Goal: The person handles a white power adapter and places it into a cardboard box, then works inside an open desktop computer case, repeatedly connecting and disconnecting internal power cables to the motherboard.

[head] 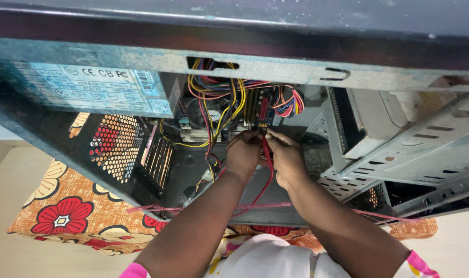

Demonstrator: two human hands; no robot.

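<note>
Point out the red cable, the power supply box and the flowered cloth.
red cable (268, 170): head view, on the stretch running down between the left hand (243, 154) and right hand (286, 157).
power supply box (90, 87): head view, on its pale blue label.
flowered cloth (64, 216): head view, on a red flower.

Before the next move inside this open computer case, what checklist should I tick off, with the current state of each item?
1. Both hands on the work: ok. Left hand and right hand meet at the red cable near the board.
2. Firm pinch on the cable's connector: cannot tell; the fingers hide it.
3. Wire bundle out of the way: not ok; yellow and red wires hang just above and beside the hands.
4. Side panel off, access open: ok.
5. Case steady on the floral cloth: cannot tell.
6. Power disconnected: cannot tell.
</note>
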